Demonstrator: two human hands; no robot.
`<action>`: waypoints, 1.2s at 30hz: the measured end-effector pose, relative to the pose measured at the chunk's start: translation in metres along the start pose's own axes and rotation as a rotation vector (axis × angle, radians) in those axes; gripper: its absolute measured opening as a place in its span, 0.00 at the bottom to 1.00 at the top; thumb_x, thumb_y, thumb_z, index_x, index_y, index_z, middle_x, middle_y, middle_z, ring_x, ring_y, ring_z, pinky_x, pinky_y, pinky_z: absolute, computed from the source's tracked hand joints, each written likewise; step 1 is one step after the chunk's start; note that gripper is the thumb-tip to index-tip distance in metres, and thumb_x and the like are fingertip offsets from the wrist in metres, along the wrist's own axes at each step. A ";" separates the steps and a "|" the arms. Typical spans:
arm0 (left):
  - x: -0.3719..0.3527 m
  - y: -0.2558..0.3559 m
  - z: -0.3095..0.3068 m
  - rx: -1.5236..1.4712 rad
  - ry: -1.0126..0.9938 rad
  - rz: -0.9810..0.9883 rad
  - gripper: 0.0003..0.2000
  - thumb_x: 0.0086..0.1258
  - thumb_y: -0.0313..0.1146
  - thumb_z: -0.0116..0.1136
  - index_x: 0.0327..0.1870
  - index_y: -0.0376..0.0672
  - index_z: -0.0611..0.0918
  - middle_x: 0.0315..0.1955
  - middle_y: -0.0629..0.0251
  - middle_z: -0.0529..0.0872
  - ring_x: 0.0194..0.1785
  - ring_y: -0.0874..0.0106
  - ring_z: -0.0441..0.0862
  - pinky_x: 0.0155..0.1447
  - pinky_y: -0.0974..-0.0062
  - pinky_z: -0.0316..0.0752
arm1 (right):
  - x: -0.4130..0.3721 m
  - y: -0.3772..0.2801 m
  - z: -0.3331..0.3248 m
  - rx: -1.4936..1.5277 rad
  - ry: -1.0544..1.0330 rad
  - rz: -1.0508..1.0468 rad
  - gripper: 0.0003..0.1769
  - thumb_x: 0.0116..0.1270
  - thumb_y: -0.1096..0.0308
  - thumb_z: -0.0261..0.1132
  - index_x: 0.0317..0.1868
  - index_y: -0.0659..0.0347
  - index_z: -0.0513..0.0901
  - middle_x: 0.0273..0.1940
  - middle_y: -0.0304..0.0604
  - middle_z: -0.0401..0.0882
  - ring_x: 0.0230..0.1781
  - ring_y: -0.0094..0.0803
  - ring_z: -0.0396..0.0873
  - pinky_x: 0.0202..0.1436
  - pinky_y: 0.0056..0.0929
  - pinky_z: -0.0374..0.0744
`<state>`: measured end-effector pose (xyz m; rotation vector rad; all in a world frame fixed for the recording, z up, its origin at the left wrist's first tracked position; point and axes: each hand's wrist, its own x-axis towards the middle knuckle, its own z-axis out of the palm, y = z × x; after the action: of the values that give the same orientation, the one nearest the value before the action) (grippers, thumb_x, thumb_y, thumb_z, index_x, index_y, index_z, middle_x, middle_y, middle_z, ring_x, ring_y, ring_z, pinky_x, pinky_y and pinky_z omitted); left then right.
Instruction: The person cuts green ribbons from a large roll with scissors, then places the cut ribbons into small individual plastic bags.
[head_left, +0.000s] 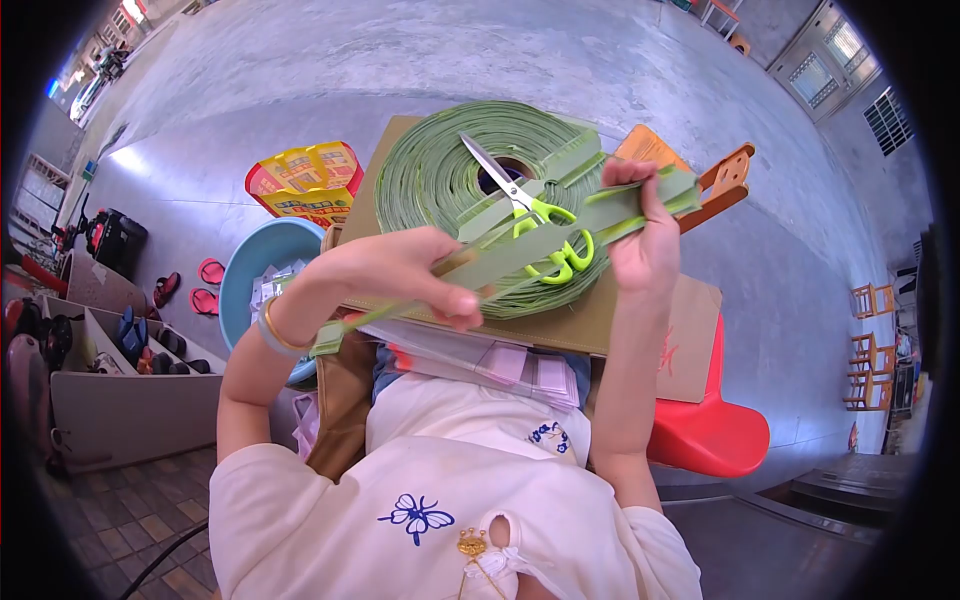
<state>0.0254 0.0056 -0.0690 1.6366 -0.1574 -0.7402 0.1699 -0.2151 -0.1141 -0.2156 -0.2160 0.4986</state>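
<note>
A long green strip (pixel 545 246) of ribbon-like material stretches between my two hands above a large coiled roll (pixel 425 165) of the same green material. My left hand (pixel 415 268), slightly blurred, closes around the strip's left part, and a loose end hangs past the wrist. Raised at the right, my right hand (pixel 645 225) pinches the strip near its other end, fingers curled over it. Under the strip, scissors (pixel 497 170) with lime-green handles lie on the roll, blades pointing up and left; the strip partly covers them. A tan board-like surface (pixel 395 140) supports the roll.
White-and-pink packs (pixel 500 362) lie at my lap. To the left stand a blue basin (pixel 240 262) holding small packets and a yellow-red bag (pixel 310 180). At the right are a red chair (pixel 715 435), a cardboard piece (pixel 690 335) and an orange stool (pixel 650 148).
</note>
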 end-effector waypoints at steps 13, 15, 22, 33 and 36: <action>-0.060 0.045 0.023 0.422 0.330 0.297 0.06 0.55 0.25 0.63 0.29 0.33 0.80 0.38 0.56 0.84 0.39 0.68 0.83 0.42 0.77 0.76 | -0.010 0.013 -0.006 -0.445 0.222 -0.161 0.10 0.72 0.66 0.48 0.42 0.64 0.71 0.41 0.50 0.78 0.39 0.40 0.78 0.52 0.40 0.76; -0.060 0.059 0.034 0.577 0.521 0.354 0.08 0.47 0.24 0.68 0.21 0.33 0.79 0.41 0.53 0.83 0.43 0.65 0.82 0.43 0.75 0.75 | -0.010 0.027 -0.003 -0.480 0.197 -0.153 0.10 0.71 0.66 0.48 0.42 0.64 0.72 0.39 0.51 0.78 0.37 0.38 0.79 0.47 0.38 0.78; -0.025 0.100 0.037 0.764 0.518 0.904 0.15 0.38 0.40 0.71 0.18 0.37 0.81 0.34 0.56 0.85 0.49 0.56 0.79 0.55 0.60 0.68 | -0.020 0.067 0.025 -0.619 0.111 0.019 0.10 0.71 0.66 0.50 0.41 0.63 0.74 0.35 0.45 0.78 0.36 0.32 0.78 0.43 0.31 0.78; 0.054 0.062 0.005 0.266 0.779 0.618 0.08 0.55 0.35 0.66 0.31 0.41 0.87 0.24 0.60 0.85 0.54 0.65 0.76 0.47 0.72 0.73 | -0.039 0.079 0.048 -0.261 -0.168 0.249 0.33 0.64 0.39 0.50 0.51 0.63 0.70 0.37 0.45 0.76 0.33 0.32 0.78 0.36 0.30 0.79; 0.053 0.061 0.005 0.283 0.810 0.551 0.08 0.56 0.35 0.66 0.29 0.39 0.87 0.31 0.58 0.85 0.52 0.68 0.76 0.45 0.74 0.74 | -0.043 0.077 0.048 -0.416 -0.208 0.292 0.29 0.66 0.43 0.51 0.49 0.64 0.71 0.36 0.45 0.76 0.33 0.33 0.78 0.37 0.31 0.79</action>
<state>0.0826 -0.0384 -0.0328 1.9175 -0.1194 0.3963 0.0858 -0.1627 -0.0942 -0.6080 -0.4966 0.7650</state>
